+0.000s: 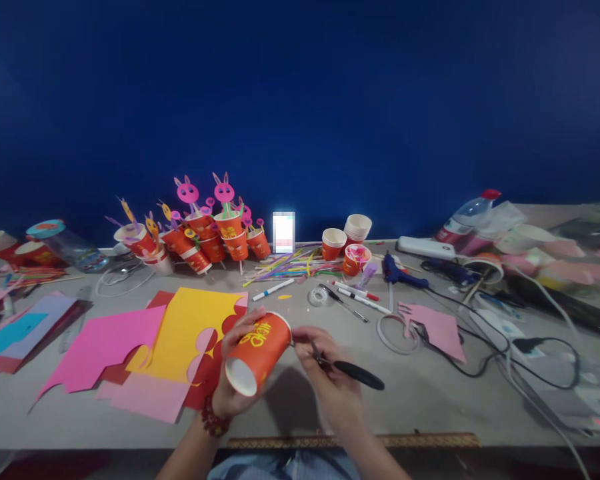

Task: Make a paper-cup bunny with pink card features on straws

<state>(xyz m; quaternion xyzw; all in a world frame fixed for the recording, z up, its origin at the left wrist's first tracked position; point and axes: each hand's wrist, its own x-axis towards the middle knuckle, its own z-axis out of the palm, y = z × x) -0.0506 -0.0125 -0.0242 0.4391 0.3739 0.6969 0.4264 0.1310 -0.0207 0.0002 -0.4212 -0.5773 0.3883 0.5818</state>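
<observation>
A red paper cup with yellow lettering (265, 343) lies tilted in my left hand (230, 373), whose fingers wrap round its side. The cup's white end points down toward me. My right hand (330, 373) is closed round a pair of scissors with black handles (357, 375); their tip is at the cup's far rim, partly hidden by my fingers. Beneath and left of my left hand lie sheets of yellow paper (180, 333), pink paper (113, 340) and red paper with cut edges.
Decorated red cups with pink rabbit faces (224, 193) stand at the back left. Coloured sticks (290, 265), stacked cups (333, 243), markers (273, 289) and a tape roll (319, 296) lie ahead. To the right are a blue glue gun (403, 273), cables, pink paper (437, 327) and a bottle (467, 217).
</observation>
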